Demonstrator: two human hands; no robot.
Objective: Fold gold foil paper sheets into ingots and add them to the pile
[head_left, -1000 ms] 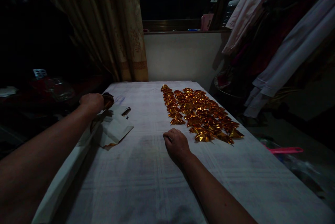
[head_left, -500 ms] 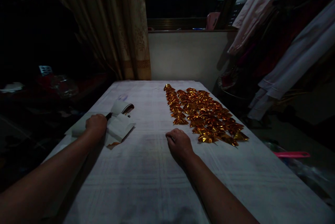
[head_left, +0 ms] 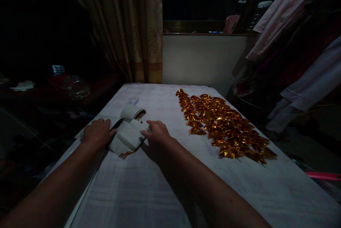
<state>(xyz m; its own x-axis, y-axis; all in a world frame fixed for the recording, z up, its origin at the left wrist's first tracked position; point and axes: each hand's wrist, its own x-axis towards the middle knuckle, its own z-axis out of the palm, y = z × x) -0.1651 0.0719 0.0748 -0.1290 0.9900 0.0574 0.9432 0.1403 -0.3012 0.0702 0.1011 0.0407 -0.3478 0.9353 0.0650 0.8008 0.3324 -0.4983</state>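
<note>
My left hand (head_left: 96, 133) lies over white paper sheets (head_left: 108, 118) at the table's left side. Its fingers are spread, and the thumb points toward a stack of folded pale papers (head_left: 125, 137). That stack shows an orange-brown lower edge, and a curled pale sheet (head_left: 132, 112) rises behind it. At the stack's right edge is my right hand (head_left: 159, 133), thumb and forefinger apart. Whether it touches the paper I cannot tell. Many shiny gold folded foil pieces (head_left: 217, 118) lie in rows on the right half of the table.
A pale plaid cloth covers the table (head_left: 128, 192). Behind it are a patterned curtain (head_left: 144, 39) and a sill with a pink container (head_left: 231, 24). Clothes (head_left: 306, 79) hang at the right. A pink handle (head_left: 323, 175) shows beyond the right edge, and a dark side table with clear plastic (head_left: 77, 87) stands left.
My right hand has moved left from beside the gold foil pieces to the paper stack. My left hand's fingers have spread out. The whole view has shifted, so things appear further right.
</note>
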